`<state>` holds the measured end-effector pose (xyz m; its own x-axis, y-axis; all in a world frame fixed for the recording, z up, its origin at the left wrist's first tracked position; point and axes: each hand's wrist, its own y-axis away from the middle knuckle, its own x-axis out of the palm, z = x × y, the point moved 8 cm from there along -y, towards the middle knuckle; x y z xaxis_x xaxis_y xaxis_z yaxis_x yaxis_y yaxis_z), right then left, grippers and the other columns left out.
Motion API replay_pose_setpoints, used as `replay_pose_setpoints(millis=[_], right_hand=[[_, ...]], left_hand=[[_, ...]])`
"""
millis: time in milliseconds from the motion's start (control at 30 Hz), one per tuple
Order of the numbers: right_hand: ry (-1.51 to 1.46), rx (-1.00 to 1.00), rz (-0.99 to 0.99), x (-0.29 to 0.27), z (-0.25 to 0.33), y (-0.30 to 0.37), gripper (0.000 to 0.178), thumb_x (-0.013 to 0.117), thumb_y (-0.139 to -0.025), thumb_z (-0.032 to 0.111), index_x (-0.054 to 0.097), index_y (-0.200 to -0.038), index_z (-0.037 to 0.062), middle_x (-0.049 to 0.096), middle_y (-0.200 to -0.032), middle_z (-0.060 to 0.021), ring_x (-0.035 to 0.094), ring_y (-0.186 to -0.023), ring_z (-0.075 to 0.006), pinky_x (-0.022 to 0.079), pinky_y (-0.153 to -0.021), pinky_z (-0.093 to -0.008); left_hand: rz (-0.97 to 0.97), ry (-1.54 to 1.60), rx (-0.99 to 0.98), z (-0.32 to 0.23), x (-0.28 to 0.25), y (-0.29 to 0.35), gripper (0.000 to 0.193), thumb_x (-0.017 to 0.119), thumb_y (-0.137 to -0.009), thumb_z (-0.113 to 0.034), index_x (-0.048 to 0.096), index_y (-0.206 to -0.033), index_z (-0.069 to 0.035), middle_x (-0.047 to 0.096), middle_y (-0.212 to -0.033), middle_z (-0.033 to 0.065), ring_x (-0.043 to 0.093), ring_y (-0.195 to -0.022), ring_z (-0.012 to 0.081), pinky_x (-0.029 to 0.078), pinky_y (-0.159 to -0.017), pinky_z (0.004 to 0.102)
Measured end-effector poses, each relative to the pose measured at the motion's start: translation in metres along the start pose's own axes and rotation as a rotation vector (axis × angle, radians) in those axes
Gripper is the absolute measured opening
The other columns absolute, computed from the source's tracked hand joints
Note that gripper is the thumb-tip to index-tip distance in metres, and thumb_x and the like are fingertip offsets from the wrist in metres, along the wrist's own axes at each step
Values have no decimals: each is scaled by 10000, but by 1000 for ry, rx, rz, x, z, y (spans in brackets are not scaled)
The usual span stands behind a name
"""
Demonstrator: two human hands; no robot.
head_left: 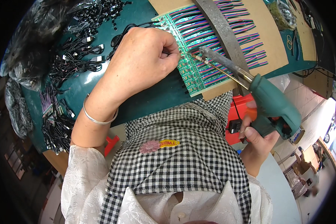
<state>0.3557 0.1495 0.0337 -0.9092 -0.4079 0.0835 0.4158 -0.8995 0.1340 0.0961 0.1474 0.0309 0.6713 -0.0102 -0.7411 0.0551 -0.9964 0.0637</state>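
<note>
My left hand (147, 56) is closed in a pinch on a black cable, its fingertips at the left edge of a green circuit board panel (192, 80). Only a short dark piece of that cable shows between the fingers. My right hand (255, 140) grips the handle of a green soldering gun (276, 102), fingers around its orange trigger (252, 113). The gun's tip reaches over the panel, close to my left fingertips. Rows of multicoloured wires (250, 39) run rightward from the panel. A curved-looking grey metal bar (226, 37) lies across them.
Cardboard (274, 48) lies under the panel on the green table (145, 100). Bundles of black cables (80, 56) with plugs cover the left side, beside plastic bags (35, 48). Pliers (295, 44) and a bagged bundle (282, 15) sit at the right.
</note>
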Motion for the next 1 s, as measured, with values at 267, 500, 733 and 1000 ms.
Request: replay_pose_setpoints(millis=[267, 500, 733, 1000], right_hand=[[-99, -9, 70, 0, 5, 1, 565, 700, -670, -42, 436, -1164, -117, 559, -1079, -268, 552, -589, -197, 451, -481, -270], [-69, 7, 51, -5, 2, 3, 584, 710, -675, -28, 426, -1177, -115, 561, -1075, -267, 552, -590, -193, 450, -485, -266], [-2, -16, -33, -6, 2, 4, 617, 740, -666, 86, 400, -1138, -120, 546, -1024, -236, 530, -469, -165, 438, -380, -234], [-70, 80, 43, -2, -3, 4, 608, 688, -660, -58, 417, -1202, -96, 576, -1058, -242, 568, -627, -197, 459, -503, -260]], left_hand=[[12, -11, -13, -2, -1, 1, 93, 657, -703, -64, 632, -737, 19, 617, -647, 79, 569, -548, 117, 456, -518, 236], [-59, 153, -91, 3, 0, 12, 76, 648, -712, -56, 629, -729, 15, 610, -632, 67, 565, -550, 108, 456, -519, 234], [-114, 157, -100, 1, 2, 19, 72, 652, -683, -70, 627, -680, -3, 603, -619, 84, 577, -519, 170, 465, -514, 266], [-106, 268, -79, -13, -2, 21, 59, 649, -686, -46, 614, -684, 2, 582, -616, 60, 533, -503, 126, 437, -491, 243]])
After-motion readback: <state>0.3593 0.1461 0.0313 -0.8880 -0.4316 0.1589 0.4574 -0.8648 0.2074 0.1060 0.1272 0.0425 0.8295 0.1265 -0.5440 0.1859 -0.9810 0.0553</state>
